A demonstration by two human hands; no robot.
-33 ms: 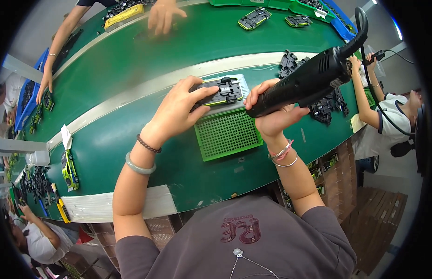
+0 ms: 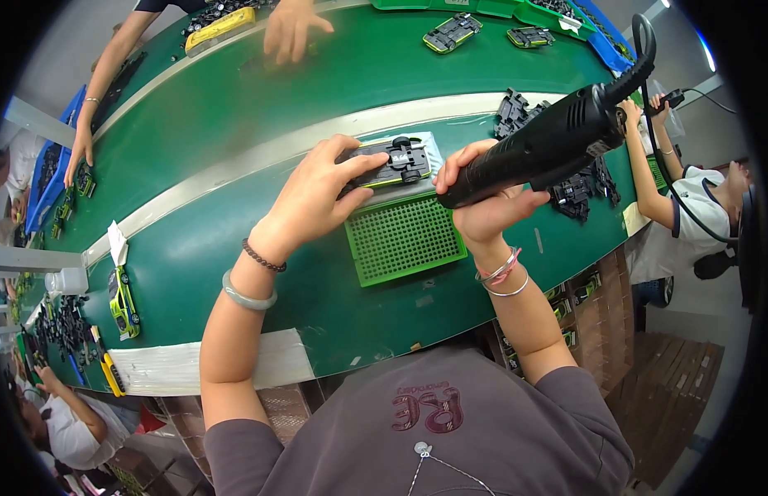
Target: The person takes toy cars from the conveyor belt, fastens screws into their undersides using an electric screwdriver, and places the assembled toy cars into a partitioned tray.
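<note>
From the head view, the left hand (image 2: 318, 194) pins the upturned toy car chassis (image 2: 392, 163) at the green perforated tray's (image 2: 405, 240) twelve o'clock edge, while the right hand (image 2: 483, 202), fingers wrapped tight, should keep the black electric screwdriver (image 2: 549, 145) steady and square.

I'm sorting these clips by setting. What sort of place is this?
Most likely a toy-car assembly line in a factory. The left hand steadies an upturned toy car, the right hand grips a corded electric screwdriver, and co-workers sit along the green conveyor belt.
</note>
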